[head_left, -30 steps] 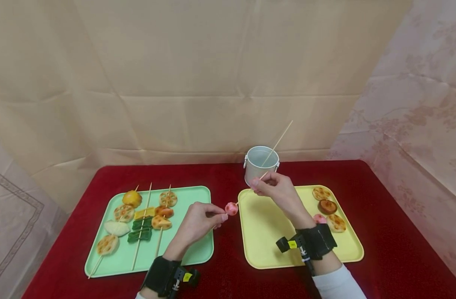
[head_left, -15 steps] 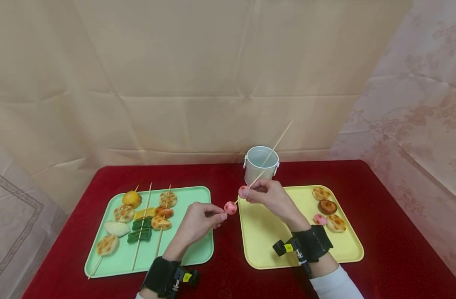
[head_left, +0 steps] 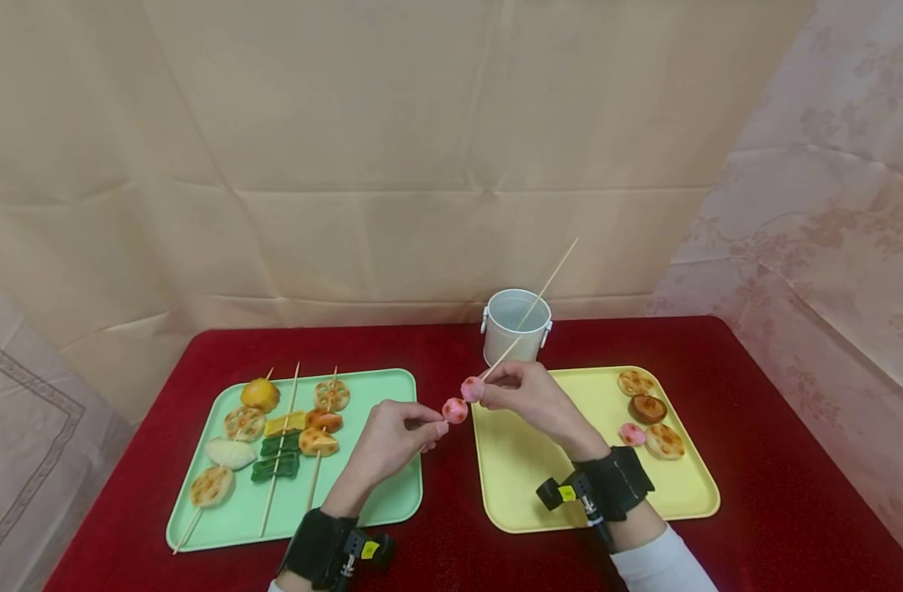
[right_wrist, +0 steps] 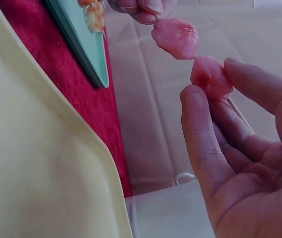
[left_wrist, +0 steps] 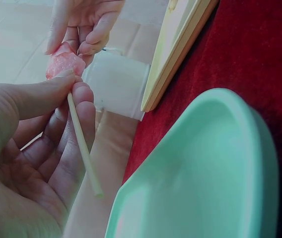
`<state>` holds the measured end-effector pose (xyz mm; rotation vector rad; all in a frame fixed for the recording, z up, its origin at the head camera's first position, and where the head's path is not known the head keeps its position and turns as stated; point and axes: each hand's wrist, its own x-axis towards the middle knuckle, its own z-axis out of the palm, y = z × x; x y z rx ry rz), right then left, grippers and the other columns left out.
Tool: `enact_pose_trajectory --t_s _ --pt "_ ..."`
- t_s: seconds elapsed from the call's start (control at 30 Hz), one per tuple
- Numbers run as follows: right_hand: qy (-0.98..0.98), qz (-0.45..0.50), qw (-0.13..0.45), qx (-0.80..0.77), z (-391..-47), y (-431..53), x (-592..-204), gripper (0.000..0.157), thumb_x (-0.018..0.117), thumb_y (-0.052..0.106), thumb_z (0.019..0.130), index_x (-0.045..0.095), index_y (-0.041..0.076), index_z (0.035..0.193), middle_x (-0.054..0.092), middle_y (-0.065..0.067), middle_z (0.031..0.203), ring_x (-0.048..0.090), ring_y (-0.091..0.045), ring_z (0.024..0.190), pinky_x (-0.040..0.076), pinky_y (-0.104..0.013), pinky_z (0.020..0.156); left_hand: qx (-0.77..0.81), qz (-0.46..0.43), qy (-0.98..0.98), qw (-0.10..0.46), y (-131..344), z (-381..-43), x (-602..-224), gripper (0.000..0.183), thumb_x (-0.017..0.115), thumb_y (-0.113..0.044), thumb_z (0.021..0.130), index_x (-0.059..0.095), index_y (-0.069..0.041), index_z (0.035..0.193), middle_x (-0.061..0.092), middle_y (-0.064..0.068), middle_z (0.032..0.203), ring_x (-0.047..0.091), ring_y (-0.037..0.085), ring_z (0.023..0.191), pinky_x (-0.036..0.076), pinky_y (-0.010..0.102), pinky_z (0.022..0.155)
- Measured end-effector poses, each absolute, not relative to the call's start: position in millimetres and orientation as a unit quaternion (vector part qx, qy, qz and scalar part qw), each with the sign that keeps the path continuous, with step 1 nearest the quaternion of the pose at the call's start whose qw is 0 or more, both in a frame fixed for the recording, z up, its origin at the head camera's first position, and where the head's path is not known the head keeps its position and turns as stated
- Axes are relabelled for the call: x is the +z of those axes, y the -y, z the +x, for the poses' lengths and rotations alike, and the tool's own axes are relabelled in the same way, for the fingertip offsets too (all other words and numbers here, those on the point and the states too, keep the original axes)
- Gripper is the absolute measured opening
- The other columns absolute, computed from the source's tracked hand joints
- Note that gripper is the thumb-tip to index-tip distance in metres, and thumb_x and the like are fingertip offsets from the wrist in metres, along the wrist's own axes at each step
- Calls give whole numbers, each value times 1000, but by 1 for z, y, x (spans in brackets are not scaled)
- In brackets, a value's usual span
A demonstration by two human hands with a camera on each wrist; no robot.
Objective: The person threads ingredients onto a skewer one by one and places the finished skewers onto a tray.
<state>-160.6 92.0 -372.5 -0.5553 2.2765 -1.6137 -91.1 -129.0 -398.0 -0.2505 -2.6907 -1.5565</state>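
Note:
Between the two trays, my left hand [head_left: 392, 440] pinches the lower part of a thin wooden skewer [left_wrist: 81, 141], whose blunt end sticks out below the fingers in the left wrist view. Just above that grip sits one pink ball-shaped food piece [head_left: 455, 410], threaded on the stick. A second pink piece [right_wrist: 210, 78] is on the same skewer, a small gap away from the first. My right hand [head_left: 536, 404] pinches this second piece between thumb and fingers. The skewer's far end rises past the right hand, in front of the bucket.
On the left, a green tray [head_left: 377, 386] carries several loaded skewers. The yellow tray [head_left: 525, 493] at right holds two lotus root slices, a mushroom cap [head_left: 648, 409] and a pink piece [head_left: 632, 434]. Behind stands a white bucket [head_left: 507, 341] with a bare skewer [head_left: 558, 267] leaning in it.
My right hand has slid the second pink piece down the skewer, toward the first piece and the left hand. The left hand has stayed nearly still.

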Motion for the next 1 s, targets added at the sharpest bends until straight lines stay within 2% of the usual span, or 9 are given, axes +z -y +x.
enact_pose_trajectory --t_s 0.2,0.33,0.57,0.67,0.8,1.0 --pt "-797 -195 155 -551 -161 -92 -372 32 74 39 82 72 10 95 72 -1 94 67 -32 90 54 -37 79 -502 -81 861 20 129 -91 -400 9 74 -18 83 76 -10 84 63 -4 62 60 11 57 49 24 51" --pt "-801 -198 142 -547 -162 -94 -370 34 71 37 85 70 7 102 72 -3 96 67 -33 90 54 -38 81 -502 -77 861 19 129 -91 -400 9 74 -18 83 76 -10 84 64 -4 63 61 9 57 49 25 51" --pt "-840 -188 85 -503 -165 -103 -361 37 67 40 88 70 7 105 69 -6 92 66 -30 86 55 -34 75 -499 -62 864 13 128 -90 -398 10 74 -20 84 76 -11 85 65 -5 64 61 9 58 49 26 52" --pt "-859 -184 56 -475 -166 -108 -356 36 66 40 89 71 9 105 69 -4 90 65 -25 83 54 -34 72 -499 -59 865 19 128 -91 -398 11 74 -21 83 76 -10 85 65 -4 64 61 8 58 48 25 52" --pt "-883 -176 17 -435 -166 -118 -353 34 65 40 90 71 11 106 70 -1 95 64 -18 87 52 -36 75 -497 -58 866 23 130 -92 -399 12 75 -21 83 77 -9 85 65 -3 63 60 9 58 47 25 51" --pt "-911 -172 -12 -374 -166 -138 -351 34 62 41 91 71 12 107 70 -2 98 62 -20 92 52 -38 77 -482 -49 874 23 134 -91 -398 10 74 -21 83 76 -12 84 64 -4 62 59 7 57 45 24 51"
